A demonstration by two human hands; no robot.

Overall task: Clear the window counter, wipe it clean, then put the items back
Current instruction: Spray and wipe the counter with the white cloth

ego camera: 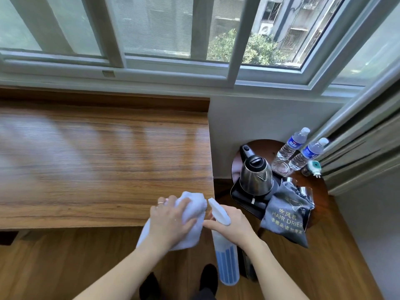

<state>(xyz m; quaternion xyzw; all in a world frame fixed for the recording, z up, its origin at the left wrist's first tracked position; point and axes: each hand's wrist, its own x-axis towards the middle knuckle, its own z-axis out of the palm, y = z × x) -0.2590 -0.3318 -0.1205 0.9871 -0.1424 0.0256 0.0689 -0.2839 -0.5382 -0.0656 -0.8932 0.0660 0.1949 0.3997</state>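
We're at the near right corner of the wooden counter (104,152), which runs under the window (151,35). Our left hand (171,219) presses a white cloth (192,211) onto that corner, fingers curled over the bunched fabric; part of the cloth hangs past the counter's near edge. Our right hand (232,224) sits just right of the counter's corner, off its edge, wrapped around the neck of a spray bottle (226,256) with the white nozzle aimed back toward the counter; the bottle body hangs down over the floor (65,267). Counter top left and beyond the cloth is open wood with window glare, raised lip along the far edge. Right of the counter, across a narrow gap, a round side table (320,191) carries the cleared items: kettle (256,174) on a black tray (244,200), grey hair drier bag (285,213) overhanging the table's near edge, a glass (281,167), two water bottles (292,144), and a small plug-in device (313,167). A curtain (363,148) hangs right of that table.
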